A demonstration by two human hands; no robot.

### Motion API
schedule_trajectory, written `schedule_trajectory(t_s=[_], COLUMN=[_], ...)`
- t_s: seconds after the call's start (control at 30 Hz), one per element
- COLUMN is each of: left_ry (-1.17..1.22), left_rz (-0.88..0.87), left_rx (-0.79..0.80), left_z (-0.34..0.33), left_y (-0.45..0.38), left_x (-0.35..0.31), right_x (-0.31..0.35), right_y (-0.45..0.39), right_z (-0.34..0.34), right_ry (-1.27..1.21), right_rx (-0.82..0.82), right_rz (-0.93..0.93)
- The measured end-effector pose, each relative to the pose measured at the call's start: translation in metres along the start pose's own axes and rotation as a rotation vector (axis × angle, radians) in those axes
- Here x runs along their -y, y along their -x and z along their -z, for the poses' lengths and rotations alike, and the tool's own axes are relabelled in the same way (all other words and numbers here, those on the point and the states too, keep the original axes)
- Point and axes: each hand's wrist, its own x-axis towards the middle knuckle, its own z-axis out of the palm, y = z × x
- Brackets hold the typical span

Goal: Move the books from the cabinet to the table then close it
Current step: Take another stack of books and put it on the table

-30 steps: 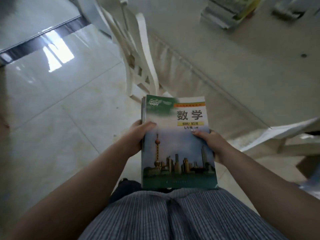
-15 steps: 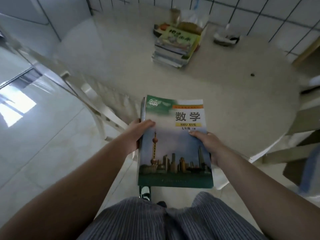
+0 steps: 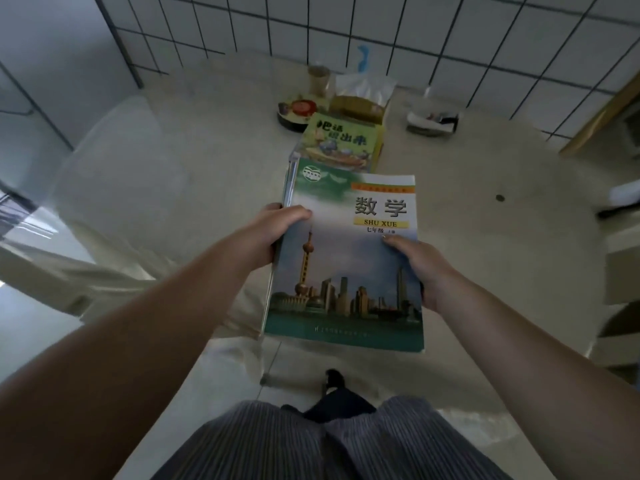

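I hold a small stack of books (image 3: 349,265) flat in front of me, its top cover a maths textbook with a city skyline. My left hand (image 3: 273,233) grips the stack's left edge with the thumb on the cover. On the right edge, my right hand (image 3: 419,268) grips with its thumb on top too. The stack hovers over the near edge of the round beige table (image 3: 214,174). Just beyond it a pile of books (image 3: 341,142) with a yellow-green cover lies on the table. No cabinet is in view.
Behind the pile stand a yellow box (image 3: 358,107), a round tin (image 3: 298,110), a jar (image 3: 318,79) and a white dish (image 3: 433,121). A pale chair (image 3: 62,271) is at the left. A tiled wall (image 3: 346,26) backs the table. My striped shorts (image 3: 329,445) fill the bottom.
My view has swung from the floor and chair up over the table. The held stack has advanced toward the pile on the table, my grip unchanged.
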Motion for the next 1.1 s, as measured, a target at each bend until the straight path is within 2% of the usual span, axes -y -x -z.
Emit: schedule_trajectory(t_s=[0.33,0.47,0.67,0.83,1.1], left_ry=[-0.110,-0.134,-0.151,-0.199,-0.234], left_rz=[-0.055,-0.017,-0.037,-0.057,-0.052], left_rx=[0.037,0.033,-0.033,-0.022,-0.057], left_z=[0.007,0.004,0.001,-0.001,0.002], left_y=[-0.105,-0.153,-0.220,-0.270,-0.306], left_x=[-0.123,-0.155,-0.176,-0.190,-0.170], right_x=[0.110,0.146,0.174,0.186,0.172], right_y=[-0.099,-0.145,-0.198,-0.239,-0.265], right_z=[-0.020,-0.023,-0.027,-0.030,-0.036], right_ry=[-0.052,-0.053,-0.076,-0.111,-0.068], right_rx=[-0.022,-0.022,-0.047,-0.066,-0.089], right_rz=[0.038,0.026,-0.018,-0.041,-0.093])
